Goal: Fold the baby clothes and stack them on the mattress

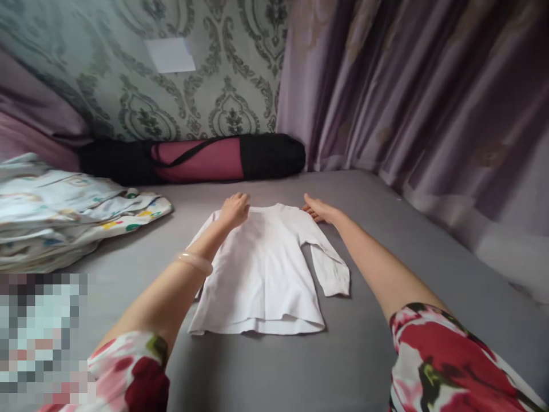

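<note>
A white long-sleeved shirt [266, 269] lies spread on the grey sheet [274, 372], its neckline toward the wall and its hem toward me. The right-hand sleeve is bent down beside the body; my left forearm covers much of the other sleeve. My left hand [235, 209] is over the shirt's upper left shoulder, near the collar, fingers bent, and whether it pinches the cloth is not visible. At the upper right shoulder, my right hand [318, 209] has its fingers apart and holds nothing.
A rumpled patterned cloth [72, 212] is heaped at the left. Along the wall lies a long black and dark pink bag [201, 159] with a strap. Purple curtains [412, 86] hang at the right, down to the sheet's edge. A pixelated patch hides the lower left corner.
</note>
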### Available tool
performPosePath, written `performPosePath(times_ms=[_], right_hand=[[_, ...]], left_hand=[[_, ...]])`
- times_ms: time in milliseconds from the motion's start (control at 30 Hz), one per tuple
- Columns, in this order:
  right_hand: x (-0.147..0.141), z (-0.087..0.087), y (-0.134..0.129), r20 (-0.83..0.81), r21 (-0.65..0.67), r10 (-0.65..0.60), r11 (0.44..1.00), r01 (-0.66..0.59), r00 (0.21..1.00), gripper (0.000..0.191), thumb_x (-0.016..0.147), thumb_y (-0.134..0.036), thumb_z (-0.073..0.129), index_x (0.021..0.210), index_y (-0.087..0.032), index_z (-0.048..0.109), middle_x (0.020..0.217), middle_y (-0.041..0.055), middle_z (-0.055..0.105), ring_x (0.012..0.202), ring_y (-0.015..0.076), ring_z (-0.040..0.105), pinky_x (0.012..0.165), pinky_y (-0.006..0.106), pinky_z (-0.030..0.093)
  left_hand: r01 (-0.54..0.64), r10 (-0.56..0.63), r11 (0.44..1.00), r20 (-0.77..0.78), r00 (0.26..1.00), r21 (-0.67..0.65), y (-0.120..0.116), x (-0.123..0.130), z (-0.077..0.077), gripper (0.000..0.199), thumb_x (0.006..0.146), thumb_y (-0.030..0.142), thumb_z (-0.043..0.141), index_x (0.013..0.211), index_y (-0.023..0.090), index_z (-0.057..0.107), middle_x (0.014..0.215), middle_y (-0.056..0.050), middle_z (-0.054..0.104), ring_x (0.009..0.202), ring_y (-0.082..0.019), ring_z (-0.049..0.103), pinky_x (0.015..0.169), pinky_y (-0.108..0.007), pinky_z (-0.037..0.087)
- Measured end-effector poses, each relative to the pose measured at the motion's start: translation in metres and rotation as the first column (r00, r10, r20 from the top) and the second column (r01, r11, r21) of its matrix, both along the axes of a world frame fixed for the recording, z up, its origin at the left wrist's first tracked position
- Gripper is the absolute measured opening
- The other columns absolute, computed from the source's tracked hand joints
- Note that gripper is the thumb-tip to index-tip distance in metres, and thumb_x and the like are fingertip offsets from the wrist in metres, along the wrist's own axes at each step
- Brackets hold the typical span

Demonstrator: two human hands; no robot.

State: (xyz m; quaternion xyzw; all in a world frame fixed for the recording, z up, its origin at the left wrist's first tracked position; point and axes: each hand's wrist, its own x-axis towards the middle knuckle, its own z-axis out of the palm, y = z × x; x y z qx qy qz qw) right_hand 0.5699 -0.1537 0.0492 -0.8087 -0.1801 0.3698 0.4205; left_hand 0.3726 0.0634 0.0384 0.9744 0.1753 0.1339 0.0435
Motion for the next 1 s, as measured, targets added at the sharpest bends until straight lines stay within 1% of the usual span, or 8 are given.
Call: performPosePath(times_ms=[133, 233, 367, 467, 567, 733, 867, 1000], right_hand=[[-0.007, 0.001, -0.014, -0.082, 0.028, -0.054, 0.998, 0.056, 0.995, 0.045, 0.094, -0.055, 0.044, 0.075, -0.017, 0.059, 0.06, 0.0036, 0.061, 0.049, 0.0115, 0.051, 0.047, 0.022, 0.041], [-0.011, -0.002, -0.013, -0.062, 0.059, -0.076, 0.995, 0.08, 0.995, 0.021, 0.085, -0.032, 0.065, 0.071, -0.018, 0.059, 0.05, -0.0022, 0.056, 0.047, 0.0102, 0.049, 0.046, 0.02, 0.038], [-0.015, -0.008, -0.01, -0.115, 0.163, -0.086, 0.981, 0.104, 0.99, 0.009, 0.08, -0.014, 0.064, 0.074, -0.018, 0.058, 0.051, -0.0055, 0.058, 0.05, 0.0096, 0.053, 0.052, 0.02, 0.043], [-0.017, -0.008, -0.011, -0.215, 0.231, -0.036, 0.969, 0.086, 0.976, 0.005, 0.083, -0.016, 0.059, 0.078, -0.018, 0.06, 0.062, -0.0021, 0.067, 0.06, 0.012, 0.062, 0.064, 0.023, 0.05], [-0.014, -0.003, -0.019, -0.347, 0.23, 0.071, 0.973, 0.011, 0.935, 0.015, 0.087, -0.025, 0.054, 0.08, -0.015, 0.064, 0.07, 0.004, 0.071, 0.068, 0.0159, 0.067, 0.071, 0.027, 0.054], [0.008, 0.017, -0.044, -0.515, 0.047, 0.255, 0.962, -0.27, 0.818, 0.017, 0.084, -0.029, 0.061, 0.089, -0.013, 0.066, 0.076, 0.0048, 0.074, 0.072, 0.0173, 0.07, 0.075, 0.027, 0.055], [0.03, 0.03, -0.073, -0.465, -0.173, 0.297, 0.893, -0.415, 0.834, 0.027, 0.069, -0.027, 0.077, 0.089, -0.012, 0.067, 0.077, 0.0054, 0.074, 0.075, 0.0195, 0.071, 0.072, 0.027, 0.057], [0.048, 0.036, -0.109, -0.349, -0.378, 0.311, 0.817, -0.436, 0.884, 0.037, 0.056, -0.025, 0.085, 0.086, -0.01, 0.069, 0.075, 0.0068, 0.074, 0.07, 0.0199, 0.07, 0.062, 0.025, 0.056]], left_hand=[[0.308, -0.305, 0.942, 0.041, 0.951, -0.136, -0.046, 0.029, -0.005, 0.032, 0.089, 0.014, 0.038, 0.112, 0.016, 0.06, 0.111, -0.011, 0.064, 0.104, -0.021, 0.06, 0.092, -0.033, 0.046], [0.397, -0.393, 0.896, 0.062, 0.918, -0.2, -0.075, 0.049, -0.017, 0.035, 0.09, 0.013, 0.036, 0.117, 0.014, 0.058, 0.119, -0.012, 0.063, 0.11, -0.019, 0.059, 0.097, -0.031, 0.045], [0.334, -0.325, 0.922, 0.078, 0.943, -0.197, -0.094, 0.057, -0.034, 0.041, 0.096, 0.025, 0.034, 0.13, 0.01, 0.05, 0.136, -0.016, 0.053, 0.129, -0.022, 0.047, 0.11, -0.036, 0.035], [0.235, -0.239, 0.955, 0.004, 0.971, -0.183, -0.102, 0.052, -0.043, 0.051, 0.099, 0.036, 0.029, 0.141, 0.011, 0.04, 0.15, -0.016, 0.039, 0.141, -0.025, 0.031, 0.116, -0.043, 0.023], [0.183, -0.196, 0.97, -0.069, 0.978, -0.158, -0.107, 0.047, -0.045, 0.054, 0.099, 0.041, 0.025, 0.146, 0.014, 0.034, 0.155, -0.012, 0.031, 0.145, -0.025, 0.022, 0.118, -0.046, 0.017], [0.147, -0.165, 0.98, -0.139, 0.976, -0.132, -0.11, 0.046, -0.041, 0.058, 0.099, 0.043, 0.018, 0.149, 0.016, 0.029, 0.157, -0.008, 0.026, 0.146, -0.022, 0.019, 0.119, -0.044, 0.015], [0.141, -0.159, 0.982, -0.153, 0.975, -0.124, -0.111, 0.047, -0.04, 0.06, 0.099, 0.045, 0.015, 0.15, 0.015, 0.027, 0.158, -0.008, 0.024, 0.146, -0.021, 0.017, 0.119, -0.044, 0.014], [0.13, -0.152, 0.983, -0.174, 0.973, -0.133, -0.114, 0.045, -0.039, 0.061, 0.099, 0.046, 0.015, 0.15, 0.014, 0.025, 0.159, -0.009, 0.022, 0.147, -0.022, 0.015, 0.119, -0.044, 0.013]])
